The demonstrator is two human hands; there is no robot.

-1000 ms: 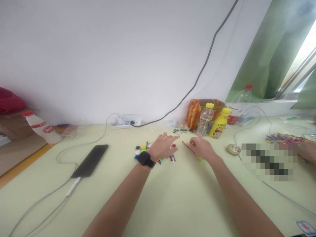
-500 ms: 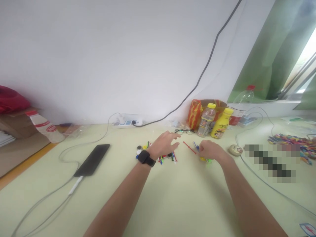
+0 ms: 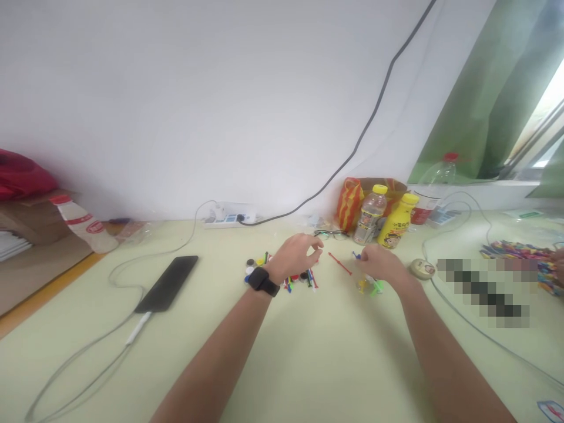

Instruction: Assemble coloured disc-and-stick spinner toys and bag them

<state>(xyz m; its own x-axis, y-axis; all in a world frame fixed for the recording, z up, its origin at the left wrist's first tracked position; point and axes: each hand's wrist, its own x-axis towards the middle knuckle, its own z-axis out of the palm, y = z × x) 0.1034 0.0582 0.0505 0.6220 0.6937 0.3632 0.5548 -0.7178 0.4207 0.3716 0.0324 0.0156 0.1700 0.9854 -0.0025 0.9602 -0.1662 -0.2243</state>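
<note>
My left hand (image 3: pixel 296 258), with a black watch (image 3: pixel 263 282) on its wrist, hovers over a pile of small coloured plastic sticks (image 3: pixel 314 277) and round discs (image 3: pixel 250 270). Its thumb and forefinger curve towards each other with a gap, and nothing shows between them. My right hand (image 3: pixel 379 263) is closed in a pinch on a small blue plastic stick (image 3: pixel 358 256), whose end pokes out to the left. A red plastic stick (image 3: pixel 340 263) lies on the table between the hands. Yellow and green pieces (image 3: pixel 375 288) lie just below my right hand.
Behind the hands stand eyeglasses (image 3: pixel 330 234), a clear bottle (image 3: pixel 371 217), a yellow bottle (image 3: pixel 399 220) and a red-yellow bag (image 3: pixel 350 202). A round tin (image 3: pixel 422 269) sits right; a charging phone (image 3: pixel 168 283) lies left. At the far right, another person's hand (image 3: pixel 559 264) touches colourful strips (image 3: pixel 511 251).
My right hand has shifted slightly up and right, and the blue stick has moved with it. My left thumb and forefinger have drawn closer together. Another person's hand has appeared at the far right.
</note>
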